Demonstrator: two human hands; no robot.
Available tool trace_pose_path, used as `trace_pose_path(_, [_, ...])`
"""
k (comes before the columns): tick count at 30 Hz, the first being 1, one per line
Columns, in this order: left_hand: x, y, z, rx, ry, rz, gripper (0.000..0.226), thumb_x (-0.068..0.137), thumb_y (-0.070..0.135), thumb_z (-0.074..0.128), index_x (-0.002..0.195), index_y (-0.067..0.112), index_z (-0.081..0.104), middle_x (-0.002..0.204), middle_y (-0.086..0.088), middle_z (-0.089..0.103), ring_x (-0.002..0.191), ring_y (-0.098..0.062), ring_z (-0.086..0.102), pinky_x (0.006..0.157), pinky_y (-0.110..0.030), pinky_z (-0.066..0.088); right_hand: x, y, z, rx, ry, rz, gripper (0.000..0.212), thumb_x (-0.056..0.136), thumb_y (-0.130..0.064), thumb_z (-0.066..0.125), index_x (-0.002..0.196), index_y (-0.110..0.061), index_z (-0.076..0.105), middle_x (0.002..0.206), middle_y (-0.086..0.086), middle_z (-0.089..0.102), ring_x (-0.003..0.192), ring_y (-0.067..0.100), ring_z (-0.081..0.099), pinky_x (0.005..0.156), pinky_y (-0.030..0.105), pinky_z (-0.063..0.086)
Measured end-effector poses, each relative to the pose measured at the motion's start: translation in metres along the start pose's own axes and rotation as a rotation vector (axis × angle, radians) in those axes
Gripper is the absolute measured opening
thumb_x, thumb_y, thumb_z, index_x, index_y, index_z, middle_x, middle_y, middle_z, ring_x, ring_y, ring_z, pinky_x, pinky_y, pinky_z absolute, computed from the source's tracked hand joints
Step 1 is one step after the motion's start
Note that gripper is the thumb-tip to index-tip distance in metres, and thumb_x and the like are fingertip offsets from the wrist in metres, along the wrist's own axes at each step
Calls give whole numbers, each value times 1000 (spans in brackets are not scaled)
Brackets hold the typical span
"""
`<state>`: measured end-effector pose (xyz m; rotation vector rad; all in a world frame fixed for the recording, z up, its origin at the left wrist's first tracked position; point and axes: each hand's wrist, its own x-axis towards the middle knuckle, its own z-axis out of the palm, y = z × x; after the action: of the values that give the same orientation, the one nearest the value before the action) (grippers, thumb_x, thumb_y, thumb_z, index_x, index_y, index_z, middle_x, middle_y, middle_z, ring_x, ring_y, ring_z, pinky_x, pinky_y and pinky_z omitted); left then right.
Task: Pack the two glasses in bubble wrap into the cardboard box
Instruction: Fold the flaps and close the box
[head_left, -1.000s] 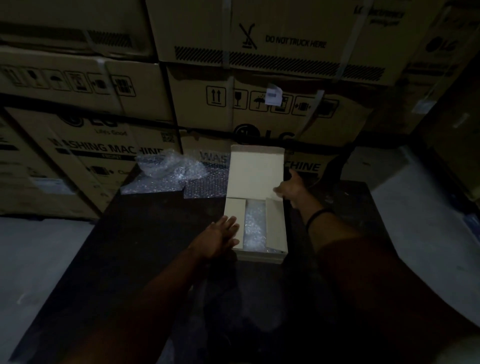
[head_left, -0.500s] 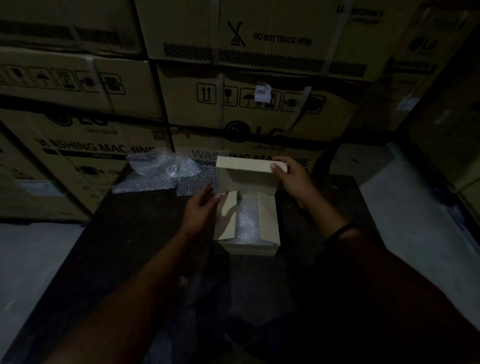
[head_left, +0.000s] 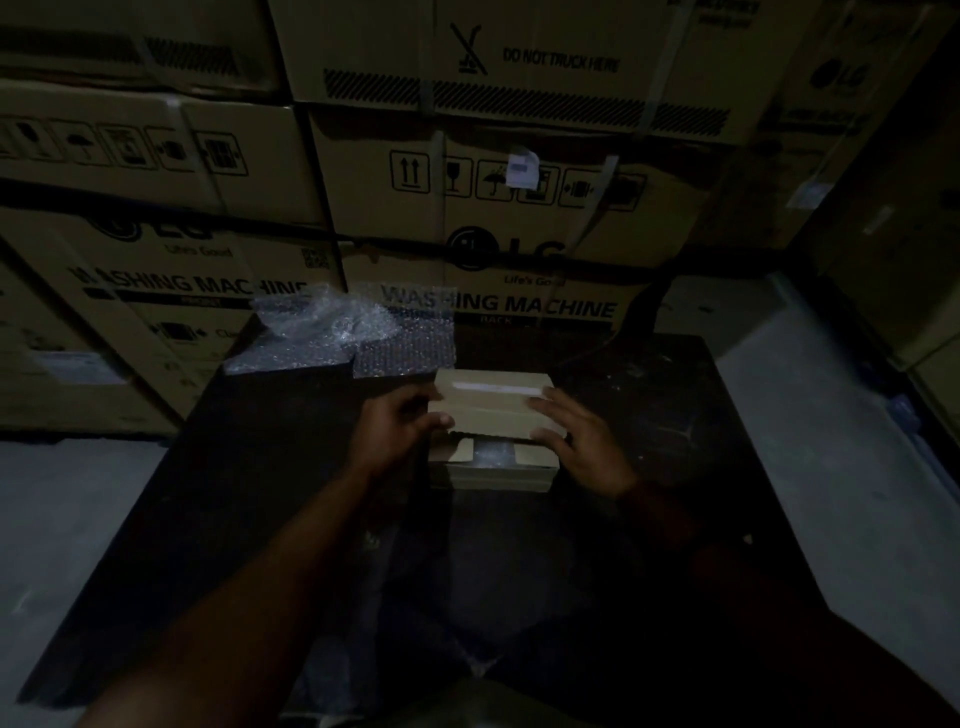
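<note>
Head view: the left hand (head_left: 400, 431) pinches the lid flap (head_left: 491, 408) at its left edge while the right hand (head_left: 579, 441) presses flat-fingered on its right end, apparently to close it over the bubble-wrapped glasses (head_left: 491, 451) (glimpsed through the gap) lying inside the cardboard box (head_left: 498, 475)

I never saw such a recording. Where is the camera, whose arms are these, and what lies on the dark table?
No machine here: a person wears the camera on the head, so it looks down at their own arms. The left hand grips the left edge of the lid of a cardboard box; the right hand lays its fingers on the lid's right side. Inside, bubble wrap shows through the gap; what it wraps is hidden. The box stands on a dark table, spare bubble wrap behind it, large cartons beyond.
</note>
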<state>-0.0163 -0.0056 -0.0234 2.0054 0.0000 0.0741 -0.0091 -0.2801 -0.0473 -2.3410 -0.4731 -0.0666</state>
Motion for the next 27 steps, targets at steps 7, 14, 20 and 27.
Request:
trace_pose_path(7, [-20, -16, 7, 244, -90, 29, 60, 82, 19, 73, 136, 12, 50, 123, -6, 64, 110, -11, 58, 92, -19, 41, -14, 10, 19, -20, -14, 1, 47, 91, -17, 62, 136, -16, 51, 151, 12, 34, 141, 24, 29, 117, 33, 23])
trace_pose_path(14, [-23, -33, 13, 305, -128, 95, 60, 80, 24, 76, 134, 10, 52, 122, -9, 63, 106, -16, 61, 98, -34, 49, -21, 18, 30, -87, -60, 16, 50, 93, -33, 58, 139, -17, 47, 153, 13, 28, 143, 29, 24, 118, 41, 22])
trace_pose_path(20, [15, -20, 16, 652, -168, 220, 70, 87, 68, 30, 146, 30, 34, 158, -3, 19, 145, -24, 14, 115, -46, 12, 15, 3, 10, -381, -203, 129, 61, 93, -64, 29, 149, -41, 18, 161, -5, 0, 147, 15, -5, 118, 44, -1])
trace_pose_path(27, [42, -21, 43, 923, -482, 30, 69, 94, 66, 18, 152, 32, 5, 161, 1, -6, 147, -24, -8, 115, -53, -3, 40, 3, 15, -524, -453, 251, 71, 91, -69, 19, 150, -37, -3, 160, -3, -12, 147, 20, -12, 118, 49, -6])
